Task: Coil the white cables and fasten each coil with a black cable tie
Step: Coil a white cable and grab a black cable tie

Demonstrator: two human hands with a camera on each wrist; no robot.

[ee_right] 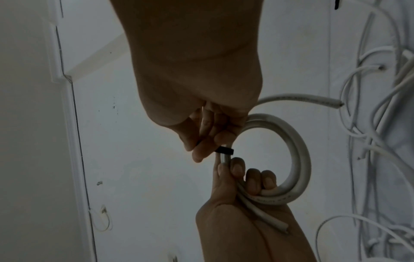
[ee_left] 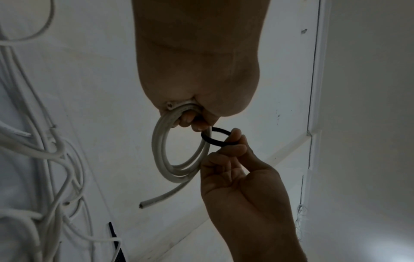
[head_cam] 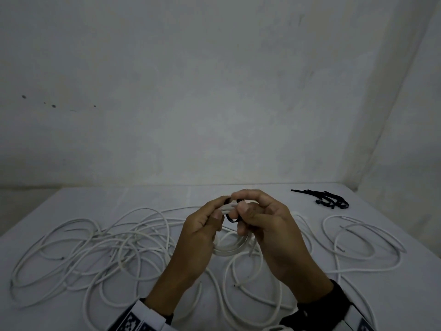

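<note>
Above the table's middle my left hand (head_cam: 210, 218) grips a small coil of white cable (head_cam: 232, 248), its fingers curled round the strands. The same coil (ee_left: 165, 152) hangs as a ring in the left wrist view, one cut end pointing down left. My right hand (head_cam: 248, 211) pinches a black cable tie (head_cam: 232, 219) that loops round the coil's strands beside the left fingers. In the left wrist view the tie (ee_left: 215, 140) forms a loose loop. In the right wrist view the coil (ee_right: 298, 159) curves right of the tie (ee_right: 225, 151).
Several loose white cables (head_cam: 95, 247) sprawl over the white table (head_cam: 167, 197), left, front and right (head_cam: 362, 242). A small pile of black cable ties (head_cam: 331, 200) lies at the far right near the wall corner.
</note>
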